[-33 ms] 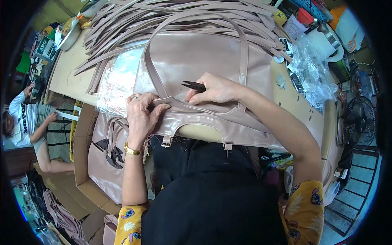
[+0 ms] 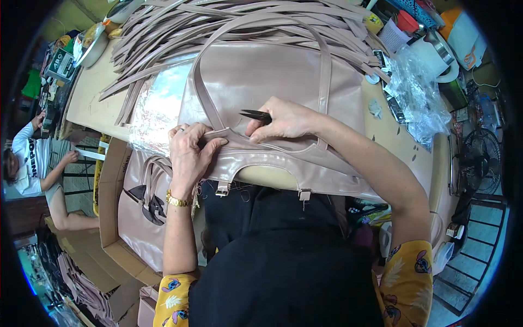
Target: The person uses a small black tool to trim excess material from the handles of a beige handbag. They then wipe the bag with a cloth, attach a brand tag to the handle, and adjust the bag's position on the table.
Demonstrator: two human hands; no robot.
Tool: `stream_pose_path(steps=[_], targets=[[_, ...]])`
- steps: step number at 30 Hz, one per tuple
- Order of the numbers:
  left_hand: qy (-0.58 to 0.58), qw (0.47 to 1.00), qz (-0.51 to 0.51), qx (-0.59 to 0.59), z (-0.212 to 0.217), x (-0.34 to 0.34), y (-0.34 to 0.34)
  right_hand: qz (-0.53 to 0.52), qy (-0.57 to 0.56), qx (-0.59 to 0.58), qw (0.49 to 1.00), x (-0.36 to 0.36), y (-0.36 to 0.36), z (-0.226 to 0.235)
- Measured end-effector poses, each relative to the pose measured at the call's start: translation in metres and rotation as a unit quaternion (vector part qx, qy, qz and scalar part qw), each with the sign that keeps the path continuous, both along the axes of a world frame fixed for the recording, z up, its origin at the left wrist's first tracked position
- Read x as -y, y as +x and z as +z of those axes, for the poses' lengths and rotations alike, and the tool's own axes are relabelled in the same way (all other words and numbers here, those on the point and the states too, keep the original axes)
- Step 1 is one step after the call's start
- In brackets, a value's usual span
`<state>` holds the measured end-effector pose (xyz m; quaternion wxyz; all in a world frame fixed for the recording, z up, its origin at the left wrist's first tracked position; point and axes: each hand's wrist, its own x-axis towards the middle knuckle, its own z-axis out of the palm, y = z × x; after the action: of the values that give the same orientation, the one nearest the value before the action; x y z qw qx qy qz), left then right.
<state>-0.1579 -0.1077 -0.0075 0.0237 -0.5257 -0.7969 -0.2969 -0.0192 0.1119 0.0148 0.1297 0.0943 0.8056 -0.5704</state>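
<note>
Nothing shifted against the earlier view: both hands and bag sit in the same spots, same pose.

Left hand down on near edge of pale pink handbag, fingers curled and pressed together, pinching a fold of the bag's top seam against the thumb. Ring on one finger, gold watch at the wrist.

Right hand just beside it, further onto the bag, fingers bunched around small black thread snips; blades point left toward the left hand, tips over the seam. Cannot tell whether the blades are parted.

Handbag flat on tan worktable, directly in front of the body, near edge overhanging the table edge with two metal buckle tabs dangling. Long handle loops up across the glossy panel.

Heap of pink straps piled at the far side of the table, touching the bag's top. Crumpled clear plastic to the right, well apart from the hands. Roll of white tape beyond it.

Cardboard box below left of the table, more pink bags inside. Another person in white shirt at far left, hands at a separate surface.
</note>
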Motion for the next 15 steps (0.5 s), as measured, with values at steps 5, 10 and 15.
stream_pose_path(steps=[5, 10, 15], targets=[[0.012, 1.000, 0.010, -0.008, -0.007, -0.004, 0.001, -0.033, 0.101, -0.004, 0.994, 0.015, -0.012, -0.010], [0.001, 1.000, 0.008, -0.011, -0.006, 0.000, -0.001, -0.006, 0.300, -0.287, 0.910, 0.038, 0.003, -0.017], [0.010, 1.000, 0.006, -0.009, -0.007, -0.003, 0.000, -0.042, 0.116, -0.182, 0.976, 0.025, 0.002, -0.012]])
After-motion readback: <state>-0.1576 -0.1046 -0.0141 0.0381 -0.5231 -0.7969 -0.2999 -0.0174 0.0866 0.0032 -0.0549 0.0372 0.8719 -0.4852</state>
